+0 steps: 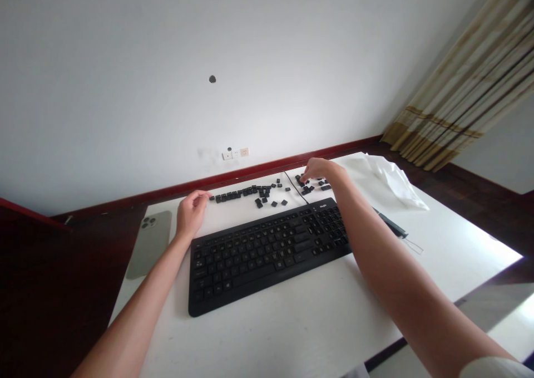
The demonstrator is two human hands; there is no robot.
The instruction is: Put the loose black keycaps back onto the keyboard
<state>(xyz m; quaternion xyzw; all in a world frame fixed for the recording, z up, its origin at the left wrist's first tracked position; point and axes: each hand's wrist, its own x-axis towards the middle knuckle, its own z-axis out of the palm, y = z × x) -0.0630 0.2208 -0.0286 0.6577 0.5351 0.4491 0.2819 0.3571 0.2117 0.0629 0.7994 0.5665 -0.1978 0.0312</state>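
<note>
keycaps (229,196) lie just beyond the keyboard (267,253), probably for easy reach. the left hand (192,211) is at their row's left end, the right hand (320,170) over the far-right cluster (306,190); i cannot tell whether either grip pinches 1.

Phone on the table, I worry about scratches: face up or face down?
Face down: the phone shows its back, with the camera lenses facing up.

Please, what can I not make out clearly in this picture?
All in the head view:
Part of the keyboard: covered by the right forearm.
Markings on the loose keycaps: too small.
What the right hand may hold: hidden by that hand.
Screen of the phone: turned down.
</note>
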